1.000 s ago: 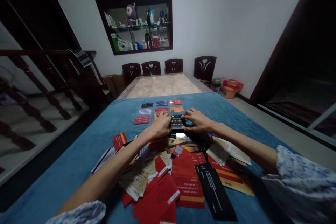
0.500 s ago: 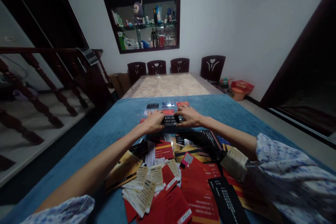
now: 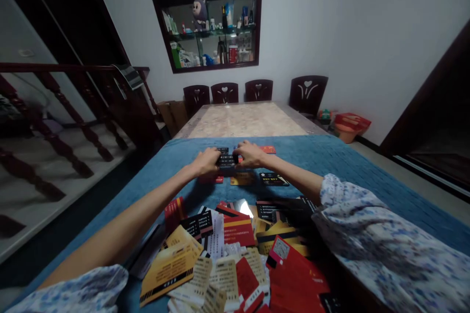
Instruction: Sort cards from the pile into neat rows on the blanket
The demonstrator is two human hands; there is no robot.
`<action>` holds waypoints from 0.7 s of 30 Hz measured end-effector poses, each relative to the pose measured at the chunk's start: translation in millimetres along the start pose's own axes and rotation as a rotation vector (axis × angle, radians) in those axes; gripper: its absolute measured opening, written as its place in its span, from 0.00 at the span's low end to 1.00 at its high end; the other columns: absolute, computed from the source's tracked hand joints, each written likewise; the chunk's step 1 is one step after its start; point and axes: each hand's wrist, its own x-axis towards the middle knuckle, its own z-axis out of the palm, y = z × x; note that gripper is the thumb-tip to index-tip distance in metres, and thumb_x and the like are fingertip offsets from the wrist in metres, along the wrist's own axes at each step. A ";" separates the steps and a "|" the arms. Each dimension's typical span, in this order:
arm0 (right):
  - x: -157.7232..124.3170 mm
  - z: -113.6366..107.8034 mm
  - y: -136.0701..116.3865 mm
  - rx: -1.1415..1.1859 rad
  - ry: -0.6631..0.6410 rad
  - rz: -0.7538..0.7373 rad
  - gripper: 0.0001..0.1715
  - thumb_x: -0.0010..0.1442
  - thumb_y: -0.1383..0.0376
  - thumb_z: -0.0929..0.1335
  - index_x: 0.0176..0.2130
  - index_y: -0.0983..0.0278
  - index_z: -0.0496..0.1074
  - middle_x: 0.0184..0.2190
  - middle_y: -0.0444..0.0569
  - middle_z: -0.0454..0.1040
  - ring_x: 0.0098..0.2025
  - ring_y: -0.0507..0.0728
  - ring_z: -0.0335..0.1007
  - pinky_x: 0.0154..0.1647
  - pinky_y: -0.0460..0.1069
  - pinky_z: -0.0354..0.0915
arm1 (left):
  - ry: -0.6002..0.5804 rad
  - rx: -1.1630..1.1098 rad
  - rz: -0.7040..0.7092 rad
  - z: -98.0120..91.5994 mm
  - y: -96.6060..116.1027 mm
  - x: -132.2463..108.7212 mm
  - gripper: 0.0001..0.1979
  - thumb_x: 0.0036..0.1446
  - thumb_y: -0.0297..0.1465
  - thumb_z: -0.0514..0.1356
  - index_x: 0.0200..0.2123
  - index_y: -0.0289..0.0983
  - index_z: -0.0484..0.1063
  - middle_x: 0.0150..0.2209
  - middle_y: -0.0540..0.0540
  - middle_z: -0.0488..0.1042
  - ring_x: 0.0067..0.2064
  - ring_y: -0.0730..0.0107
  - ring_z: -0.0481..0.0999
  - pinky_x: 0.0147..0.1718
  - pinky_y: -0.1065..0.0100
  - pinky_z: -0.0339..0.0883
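Note:
Between my two hands is a black card (image 3: 226, 160) with white print, gripped at its short ends above the far rows of cards. My left hand (image 3: 207, 162) pinches its left end, and my right hand (image 3: 249, 154) has its right end. Beyond it another black card (image 3: 222, 150) lies partly hidden, with a red card (image 3: 269, 149) to the right. Nearer me in a row are a red card (image 3: 219, 179), a gold card (image 3: 242, 179) and a black VIP card (image 3: 273, 179). My hands hide some cards between these rows.
A loose heap of red, gold, white and black cards (image 3: 238, 231) covers the near part of the blue cloth (image 3: 154, 181). Past the cloth the bare tabletop (image 3: 249, 120) runs toward dark chairs (image 3: 259, 91). A wooden railing (image 3: 66, 132) stands at left.
Both hands have carried the black card forward and to the left. The gold card and black VIP card in the near row have come into view. The camera view has shifted slightly.

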 end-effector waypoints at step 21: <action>91.7 19.0 10.6 0.015 -0.080 0.145 0.29 0.57 0.56 0.70 0.56 0.62 0.72 0.59 0.61 0.67 0.62 0.73 0.55 0.54 0.64 0.63 | 0.043 -0.047 -0.078 38.6 -68.3 90.4 0.22 0.45 0.23 0.61 0.47 0.34 0.75 0.46 0.43 0.76 0.49 0.57 0.74 0.49 0.66 0.70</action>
